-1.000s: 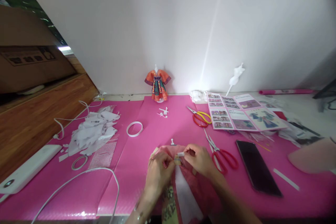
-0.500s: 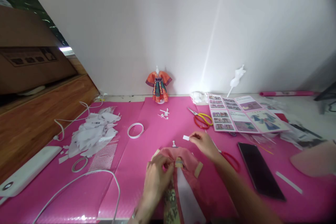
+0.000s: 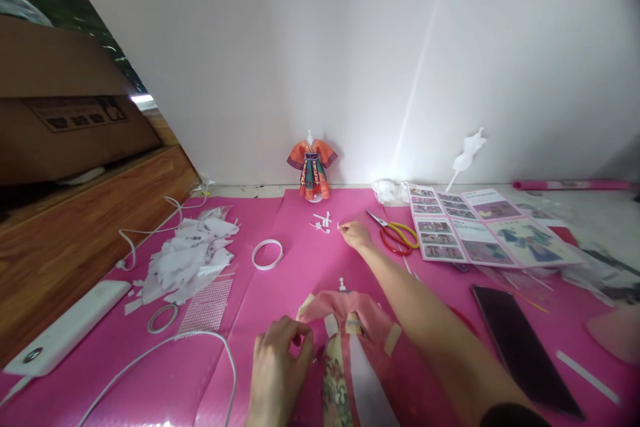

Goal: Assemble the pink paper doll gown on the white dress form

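Note:
A pink doll dress [image 3: 373, 347] with a pale front panel lies before me on a doll stand whose white neck [image 3: 342, 284] sticks out at the collar. My left hand [image 3: 280, 360] is beside its left sleeve, thumb and forefinger closed together; whatever is between them is hidden. On the dress chest rests a small white piece [image 3: 331, 325]. Further away, my right hand [image 3: 356, 235] pinches a thin white strip [image 3: 339, 226], just right of a little heap of white scraps [image 3: 323, 221]. Red-and-yellow scissors [image 3: 397, 235] lie to the right of that hand.
A roll of white tape [image 3: 267, 255], a grey ring [image 3: 163, 319], a pile of white cut pieces [image 3: 187, 257] and a power bank [image 3: 70, 327] with its cable are on the left. A phone [image 3: 525, 347] and instruction sheet [image 3: 465, 230] lie right. A dressed doll form [image 3: 311, 170] stands behind.
My right hand has moved away and leftward, toward the scraps. My left hand has drawn back left from the dress chest, where a white piece now shows. The view has shifted slightly.

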Available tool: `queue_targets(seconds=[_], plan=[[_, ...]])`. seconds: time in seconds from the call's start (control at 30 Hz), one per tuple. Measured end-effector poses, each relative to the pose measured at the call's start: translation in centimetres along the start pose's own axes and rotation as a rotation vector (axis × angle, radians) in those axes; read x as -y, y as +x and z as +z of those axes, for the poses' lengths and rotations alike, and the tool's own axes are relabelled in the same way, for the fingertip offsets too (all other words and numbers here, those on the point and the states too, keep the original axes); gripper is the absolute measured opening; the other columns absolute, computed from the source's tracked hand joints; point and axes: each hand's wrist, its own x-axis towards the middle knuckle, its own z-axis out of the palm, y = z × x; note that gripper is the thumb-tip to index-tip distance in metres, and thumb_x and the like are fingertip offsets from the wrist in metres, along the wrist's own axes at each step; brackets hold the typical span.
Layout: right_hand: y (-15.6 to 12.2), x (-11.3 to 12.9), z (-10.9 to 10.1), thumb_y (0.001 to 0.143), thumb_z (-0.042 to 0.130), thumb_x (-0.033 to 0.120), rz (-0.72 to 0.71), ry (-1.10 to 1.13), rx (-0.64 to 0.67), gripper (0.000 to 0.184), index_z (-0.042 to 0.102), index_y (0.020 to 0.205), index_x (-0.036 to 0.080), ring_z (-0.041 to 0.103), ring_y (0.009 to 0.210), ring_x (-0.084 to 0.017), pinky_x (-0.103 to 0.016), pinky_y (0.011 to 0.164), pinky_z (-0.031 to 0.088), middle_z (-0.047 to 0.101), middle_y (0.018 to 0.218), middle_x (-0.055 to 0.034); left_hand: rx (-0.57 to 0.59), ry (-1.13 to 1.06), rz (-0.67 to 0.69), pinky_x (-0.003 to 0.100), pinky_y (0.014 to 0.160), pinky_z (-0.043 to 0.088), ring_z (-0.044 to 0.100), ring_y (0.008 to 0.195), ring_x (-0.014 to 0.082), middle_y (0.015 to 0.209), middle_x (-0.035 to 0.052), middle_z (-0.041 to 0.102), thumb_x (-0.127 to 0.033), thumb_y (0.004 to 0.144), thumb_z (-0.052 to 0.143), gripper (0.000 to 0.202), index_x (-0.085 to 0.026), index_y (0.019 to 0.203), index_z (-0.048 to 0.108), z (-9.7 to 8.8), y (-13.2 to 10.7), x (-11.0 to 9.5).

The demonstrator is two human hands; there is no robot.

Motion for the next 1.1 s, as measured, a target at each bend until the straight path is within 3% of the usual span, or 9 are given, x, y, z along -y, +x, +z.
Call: queue_targets(seconds=[0.27,0.47,0.7,0.9,1.1], plan=[[0.4,-0.8,-0.5,0.095,0.060,0.037,-0.073,-0.076,-0.057,0.022,0.068,0.101,0.017,0.066,0.099,-0.019,-0.041,0.090,0.053,0.070,0.106,-0.0059,0.079,0.013,-0.041,0.033,0.069,0.037,0.061,0.068,0.0206,0.070,0.0012,0.069,-0.027,0.084,0.058,0.018,-0.022,0.068,0.066,0.7,0.0,-1.5],[0.2,-1.2,-0.6,0.096,0.059,0.032,-0.178,-0.048,-0.089,0.023,0.068,0.112,0.017,0.067,0.101,-0.019,-0.041,0.094,0.052,0.071,0.113,-0.0074,0.086,0.004,-0.044,0.031,0.065,0.037,0.061,0.067,0.0199,0.069,0.0021,0.068,-0.023,0.081,0.056,0.017,-0.021,0.066,0.066,0.5,0.3,-2.4],[-2.0,-1.6,-2.0,0.094,0.057,0.025,-0.250,-0.056,-0.130,0.021,0.076,0.100,0.025,0.069,0.097,-0.016,-0.024,0.086,0.048,0.076,0.107,-0.0013,0.102,-0.037,-0.033,0.027,0.063,0.037,0.058,0.066,0.0166,0.069,0.0004,0.065,-0.021,0.081,0.051,0.019,-0.021,0.066,0.064,1.3,2.2,-3.6],[-1.1,0.7,-0.6,0.098,0.056,0.036,-0.229,-0.116,-0.070,0.025,0.071,0.100,0.017,0.068,0.095,-0.018,-0.037,0.090,0.051,0.073,0.103,-0.0059,0.051,0.017,-0.045,0.027,0.062,0.036,0.057,0.063,0.0162,0.066,-0.0004,0.064,-0.021,0.082,0.051,0.019,-0.021,0.066,0.061,0.4,1.6,-2.2],[-0.5,0.9,-0.5,0.097,0.056,0.038,-0.205,-0.194,-0.003,0.024,0.068,0.096,0.017,0.067,0.094,-0.018,-0.038,0.087,0.054,0.071,0.101,-0.0055,0.015,0.053,-0.019,0.027,0.059,0.036,0.058,0.060,0.0159,0.065,-0.0003,0.065,-0.023,0.083,0.052,0.020,-0.021,0.066,0.062,-0.1,0.7,-0.1]])
